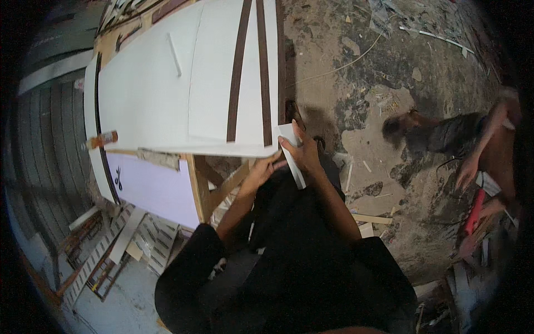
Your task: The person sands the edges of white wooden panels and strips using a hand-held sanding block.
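A white strip (296, 172) hangs down from my right hand (303, 151), whose thumb and fingers close on its upper part. This hand is at the near right corner of a large white panel (150, 106). My left hand (263, 171) is just below the panel's near edge, beside the strip. Its fingers are stretched toward the corner, and some fingertips are partly hidden. Two dark brown strips (239, 78) lie lengthwise on the panel, their near ends close to my hands. A thin white piece (174, 54) rests farther left on it.
Scissors (118, 178) lie on a pale lilac board (156, 181) below the panel, beside a wooden frame (201, 189). A small orange-labelled bottle (103, 139) is at the left. Scraps litter the floor (334, 106). At the right, another person (495, 150) works near a red object (474, 211).
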The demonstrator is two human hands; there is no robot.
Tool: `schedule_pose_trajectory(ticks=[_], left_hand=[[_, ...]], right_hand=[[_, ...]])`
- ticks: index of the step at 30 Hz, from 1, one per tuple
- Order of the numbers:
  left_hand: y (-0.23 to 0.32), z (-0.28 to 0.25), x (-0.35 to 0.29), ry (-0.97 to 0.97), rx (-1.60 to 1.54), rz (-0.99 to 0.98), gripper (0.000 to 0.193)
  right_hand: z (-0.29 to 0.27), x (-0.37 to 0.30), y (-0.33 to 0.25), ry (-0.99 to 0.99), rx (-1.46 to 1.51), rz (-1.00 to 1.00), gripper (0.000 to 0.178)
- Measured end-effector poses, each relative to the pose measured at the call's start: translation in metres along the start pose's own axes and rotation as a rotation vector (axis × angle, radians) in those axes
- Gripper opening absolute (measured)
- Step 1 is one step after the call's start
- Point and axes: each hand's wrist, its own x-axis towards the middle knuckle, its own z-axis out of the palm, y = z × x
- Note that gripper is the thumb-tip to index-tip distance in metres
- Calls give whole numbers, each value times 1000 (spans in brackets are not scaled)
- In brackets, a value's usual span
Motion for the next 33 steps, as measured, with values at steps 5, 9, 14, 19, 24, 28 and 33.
schedule_pose_trajectory(ticks=[5, 9, 14, 19, 24, 28, 33], left_hand=[[-8, -1, -5, 234, -86, 189, 42], [-16, -11, -17, 687, 8, 491, 48], [-3, -16, -53, 620, 65, 511, 52], [8, -65, -44, 647, -45, 641, 46], [44, -58, -48, 305, -299, 469, 31], [48, -63, -45, 91, -511, 381, 32], [57, -53, -51, 185, 508, 875, 34]], right_hand=[[-11, -36, -9, -166, 183, 228, 68], [-24, -40, -5, -267, 323, 306, 75], [-32, -22, 5, -85, 752, 352, 63], [-31, 24, -17, -312, 1271, 467, 75], [-11, 58, -48, -270, 1324, 394, 68], [-6, 70, -63, -253, 1099, 477, 65], [-2, 81, -81, -148, 1085, 539, 68]])
